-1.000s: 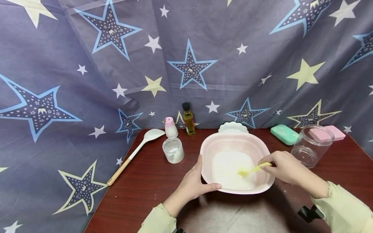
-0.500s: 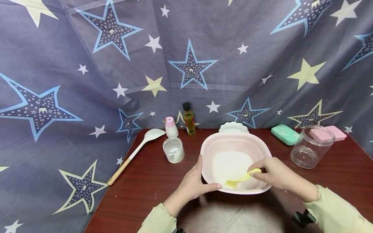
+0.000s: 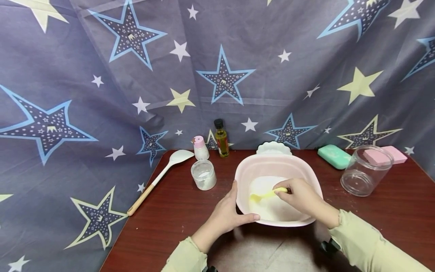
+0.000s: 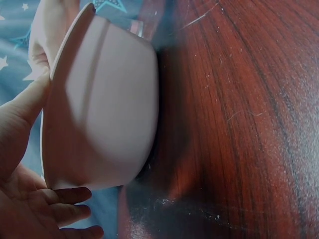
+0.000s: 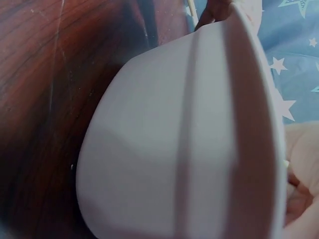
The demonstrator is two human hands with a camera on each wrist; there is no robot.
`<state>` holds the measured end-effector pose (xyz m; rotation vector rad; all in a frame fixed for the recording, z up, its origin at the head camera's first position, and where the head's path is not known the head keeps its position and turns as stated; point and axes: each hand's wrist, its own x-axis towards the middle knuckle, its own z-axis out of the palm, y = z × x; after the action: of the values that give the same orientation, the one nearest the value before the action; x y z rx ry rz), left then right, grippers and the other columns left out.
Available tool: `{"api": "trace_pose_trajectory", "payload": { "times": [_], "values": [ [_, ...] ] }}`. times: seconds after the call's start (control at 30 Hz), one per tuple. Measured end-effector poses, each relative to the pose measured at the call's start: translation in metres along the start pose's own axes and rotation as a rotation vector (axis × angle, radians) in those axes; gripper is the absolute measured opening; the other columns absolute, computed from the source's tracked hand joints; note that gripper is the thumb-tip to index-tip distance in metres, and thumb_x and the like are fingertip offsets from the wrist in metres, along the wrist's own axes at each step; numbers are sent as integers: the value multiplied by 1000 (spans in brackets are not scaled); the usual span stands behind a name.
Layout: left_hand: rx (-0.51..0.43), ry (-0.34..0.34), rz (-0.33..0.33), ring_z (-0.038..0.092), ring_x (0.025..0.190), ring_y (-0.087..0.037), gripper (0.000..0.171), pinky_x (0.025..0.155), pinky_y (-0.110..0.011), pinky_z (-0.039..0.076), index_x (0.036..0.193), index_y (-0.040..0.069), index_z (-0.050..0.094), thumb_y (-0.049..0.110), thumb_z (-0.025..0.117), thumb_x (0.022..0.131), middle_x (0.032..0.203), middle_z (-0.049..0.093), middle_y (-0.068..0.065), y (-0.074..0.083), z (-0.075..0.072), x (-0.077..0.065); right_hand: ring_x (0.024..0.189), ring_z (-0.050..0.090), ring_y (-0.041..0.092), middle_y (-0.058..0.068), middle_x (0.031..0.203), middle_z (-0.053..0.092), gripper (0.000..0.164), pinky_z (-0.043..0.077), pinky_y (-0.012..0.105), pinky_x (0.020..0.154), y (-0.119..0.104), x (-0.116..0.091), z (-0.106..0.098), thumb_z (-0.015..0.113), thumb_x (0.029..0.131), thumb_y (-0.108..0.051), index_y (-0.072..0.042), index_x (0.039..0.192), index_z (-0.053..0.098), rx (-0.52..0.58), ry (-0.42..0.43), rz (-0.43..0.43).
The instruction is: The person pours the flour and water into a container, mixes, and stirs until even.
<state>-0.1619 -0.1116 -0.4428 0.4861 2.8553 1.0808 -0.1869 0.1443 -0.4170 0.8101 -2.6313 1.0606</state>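
Note:
A pale pink basin (image 3: 278,163) stands on the table and holds a white layer (image 3: 266,183) that looks like powder. My left hand (image 3: 222,213) grips the basin's left side, its thumb on the near rim and its fingers against the outer wall. In the left wrist view that hand (image 4: 22,129) shows the thumb at the rim and the fingers beside the wall. My right hand (image 3: 302,196) reaches over the right rim and pinches the handle of a small yellow spoon (image 3: 268,194). The spoon's head lies in the white layer. In the right wrist view the basin wall (image 5: 149,149) hides most of the right hand.
Left of the basin are a lidless clear jar (image 3: 204,175), a pink-capped shaker (image 3: 201,149), an oil bottle (image 3: 222,139) and a white ladle (image 3: 166,170). Behind it stands a white scalloped dish (image 3: 273,147). A clear jar (image 3: 361,177), green box (image 3: 335,156) and pink box (image 3: 391,155) stand right.
My right hand has swept the yellow spoon leftward through the white layer, first toward the near rim, then back up a little. The left hand stays at the basin's side.

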Motion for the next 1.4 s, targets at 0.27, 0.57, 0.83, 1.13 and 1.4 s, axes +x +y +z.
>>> {"api": "trace_pose_trajectory", "payload": {
  "times": [0.27, 0.57, 0.83, 1.13, 1.4],
  "values": [
    [4, 2, -1, 39, 137, -28, 125, 106, -46, 37, 155, 2, 15, 62, 80, 68, 155, 31, -17, 2, -1, -1, 56, 38, 3, -13, 57, 44, 20, 36, 22, 54, 4, 10, 7, 68, 83, 2, -14, 72, 69, -96, 92, 34],
    [11, 5, -7, 39, 136, -28, 125, 106, -46, 37, 155, 1, 15, 60, 81, 67, 154, 32, -17, 4, -1, 0, 57, 43, 12, -6, 61, 54, 12, 40, 35, 55, 12, 8, -11, 64, 83, -4, -10, 81, 75, -283, 98, 157],
    [8, -4, -6, 38, 137, -28, 126, 107, -46, 37, 155, 1, 13, 61, 81, 68, 155, 29, -17, 3, 0, 1, 55, 40, 13, -9, 56, 45, 11, 35, 32, 53, 16, -8, -42, 67, 80, -5, -13, 79, 74, -317, 47, 178],
    [3, -5, 3, 36, 138, -27, 125, 107, -46, 36, 155, 0, 14, 61, 80, 68, 156, 28, -17, 3, -1, 1, 58, 42, 9, -13, 58, 50, 10, 35, 30, 54, 14, -22, -72, 70, 79, -9, -17, 76, 75, -333, -71, 209],
    [7, -4, -6, 37, 138, -27, 125, 107, -46, 36, 155, 0, 14, 61, 80, 68, 155, 29, -17, 2, -1, 0, 54, 39, 6, -16, 56, 52, 9, 32, 26, 50, 6, -28, -81, 73, 77, -11, -18, 78, 78, -261, -176, 219]
  ]
}}
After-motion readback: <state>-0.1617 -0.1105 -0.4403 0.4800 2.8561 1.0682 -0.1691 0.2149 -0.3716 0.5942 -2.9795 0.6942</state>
